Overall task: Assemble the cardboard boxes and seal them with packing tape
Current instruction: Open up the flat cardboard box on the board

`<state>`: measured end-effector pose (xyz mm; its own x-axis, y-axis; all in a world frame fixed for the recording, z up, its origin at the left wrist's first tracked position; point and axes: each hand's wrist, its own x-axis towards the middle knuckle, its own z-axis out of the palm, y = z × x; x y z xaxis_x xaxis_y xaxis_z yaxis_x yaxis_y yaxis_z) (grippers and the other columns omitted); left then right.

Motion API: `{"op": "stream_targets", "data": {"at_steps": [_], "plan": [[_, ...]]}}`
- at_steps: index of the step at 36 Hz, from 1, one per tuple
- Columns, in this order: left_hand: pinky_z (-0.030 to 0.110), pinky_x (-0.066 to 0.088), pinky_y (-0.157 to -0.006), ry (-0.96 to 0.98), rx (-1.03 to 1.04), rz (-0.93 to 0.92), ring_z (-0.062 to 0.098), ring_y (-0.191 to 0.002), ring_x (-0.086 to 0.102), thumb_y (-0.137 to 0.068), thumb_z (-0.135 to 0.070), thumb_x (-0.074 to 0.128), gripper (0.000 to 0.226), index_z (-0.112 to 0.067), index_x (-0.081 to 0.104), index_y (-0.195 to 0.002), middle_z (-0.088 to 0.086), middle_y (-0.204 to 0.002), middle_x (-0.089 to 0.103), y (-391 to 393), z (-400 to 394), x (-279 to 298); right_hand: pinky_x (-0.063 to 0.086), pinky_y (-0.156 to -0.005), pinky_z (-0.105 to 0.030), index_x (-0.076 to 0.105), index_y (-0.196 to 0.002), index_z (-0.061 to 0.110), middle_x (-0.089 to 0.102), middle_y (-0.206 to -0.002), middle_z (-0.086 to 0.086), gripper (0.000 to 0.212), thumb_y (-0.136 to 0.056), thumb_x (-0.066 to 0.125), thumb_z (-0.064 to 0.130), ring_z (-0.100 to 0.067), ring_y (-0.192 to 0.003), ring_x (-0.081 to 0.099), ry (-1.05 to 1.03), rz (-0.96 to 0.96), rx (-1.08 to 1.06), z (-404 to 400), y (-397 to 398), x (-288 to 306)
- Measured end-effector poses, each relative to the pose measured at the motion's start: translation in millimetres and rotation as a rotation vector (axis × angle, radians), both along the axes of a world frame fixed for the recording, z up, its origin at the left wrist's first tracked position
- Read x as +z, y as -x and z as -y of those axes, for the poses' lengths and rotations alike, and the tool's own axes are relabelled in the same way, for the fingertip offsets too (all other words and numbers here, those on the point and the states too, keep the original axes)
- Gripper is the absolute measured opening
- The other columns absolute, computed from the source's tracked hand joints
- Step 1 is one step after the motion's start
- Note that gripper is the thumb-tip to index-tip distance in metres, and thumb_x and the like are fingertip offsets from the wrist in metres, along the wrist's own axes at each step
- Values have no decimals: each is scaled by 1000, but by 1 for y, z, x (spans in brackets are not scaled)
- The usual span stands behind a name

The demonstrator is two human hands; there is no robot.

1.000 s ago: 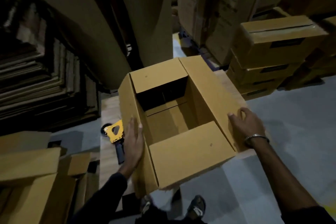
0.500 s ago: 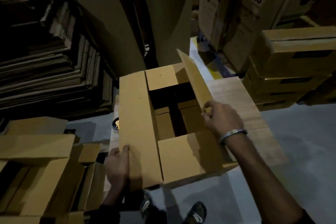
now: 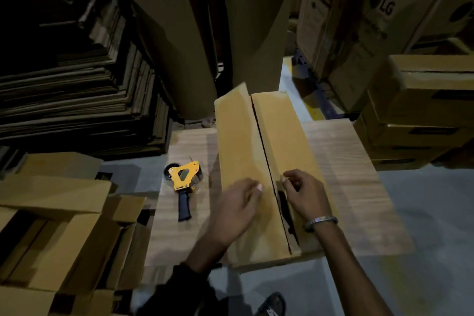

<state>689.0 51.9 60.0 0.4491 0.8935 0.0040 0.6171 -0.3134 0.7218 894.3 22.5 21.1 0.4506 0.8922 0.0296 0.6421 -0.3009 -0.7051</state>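
A brown cardboard box (image 3: 279,136) stands on a low wooden table (image 3: 343,177), its two long flaps folded down and meeting along a dark middle seam. My left hand (image 3: 236,209) presses flat on the left flap near its front end. On the right flap beside the seam rests my right hand (image 3: 304,194), fingers bent, with a metal bangle on that wrist. The left flap's far end still lifts a little. A yellow tape dispenser (image 3: 183,182) with a dark handle lies on the table left of the box, untouched.
Open cardboard boxes (image 3: 59,226) sit at the lower left. Stacks of flat cardboard (image 3: 77,84) fill the left, tall brown rolls (image 3: 256,28) stand behind, and closed boxes (image 3: 423,110) pile up at the right. Grey floor (image 3: 423,213) lies to the right.
Both long flaps have been folded down over the open box. My hands moved from the flap edges onto the closed top, and the tape dispenser is back in sight.
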Motion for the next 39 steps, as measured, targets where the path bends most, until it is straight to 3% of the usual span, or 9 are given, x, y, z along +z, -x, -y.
{"op": "stream_targets", "data": {"at_steps": [4,9,14,17,20,25,30,33,39], "plan": [[48,37,-117,-198,-159,-447,29,-152,37,-101,-59,41,57,-29,53,-149,7,-166,38,-14,18,-53,51,-71,-30,76,-97,26,70,-92,8,19,-101,64,41,-14,-85,68,-165,-12,-104,7,-7,7],[52,16,-126,-307,-89,-363,27,-159,24,-108,-51,35,54,-27,50,-154,1,-170,32,-18,37,-82,53,-92,-40,70,-124,29,66,-130,5,45,-95,60,62,-18,-118,60,-115,148,-20,19,5,1],[45,19,-127,-274,-126,-243,20,-159,23,-107,-34,39,48,-35,48,-155,-7,-169,35,-5,31,-86,25,-117,-49,39,-158,33,25,-171,-5,61,-105,31,61,-24,-158,20,150,421,181,28,22,-38],[38,21,-128,-280,-179,-119,13,-157,27,-106,-30,47,39,-32,61,-143,-9,-163,44,7,21,-89,25,-118,-51,42,-158,30,26,-171,-7,61,-106,27,56,-26,-158,20,158,444,165,28,26,-40],[37,36,-120,-299,-121,127,9,-139,52,-95,-8,64,32,-22,75,-121,-9,-143,64,28,9,-87,25,-117,-53,55,-147,29,35,-167,-4,56,-105,32,57,-24,-155,25,141,274,79,20,34,-27],[34,54,-100,-281,145,221,7,-118,64,-90,7,67,40,-18,75,-120,-8,-125,72,86,-24,-97,40,-102,-52,68,-125,24,55,-144,0,28,-99,66,33,-25,-136,47,-55,141,-39,-6,75,18],[34,57,-90,-26,359,144,3,-108,64,-98,-24,57,29,-31,70,-123,-16,-119,70,163,-71,-116,45,-100,-33,71,-118,23,59,-131,3,23,-96,69,27,-16,-125,51,-160,63,97,-53,152,52],[37,58,-89,84,384,43,-5,-107,63,-106,-41,47,24,-49,61,-124,-24,-120,67,215,-102,-143,46,-93,-31,69,-118,22,58,-125,3,28,-93,66,34,-18,-118,53,-46,16,221,-93,208,35],[45,58,-88,132,423,107,11,-105,68,-105,-37,47,31,-24,69,-121,-7,-114,74,277,-143,-175,51,-95,-43,53,-135,15,54,-133,-13,52,-95,62,48,-36,-126,53,536,-23,253,-160,298,-99]]}}
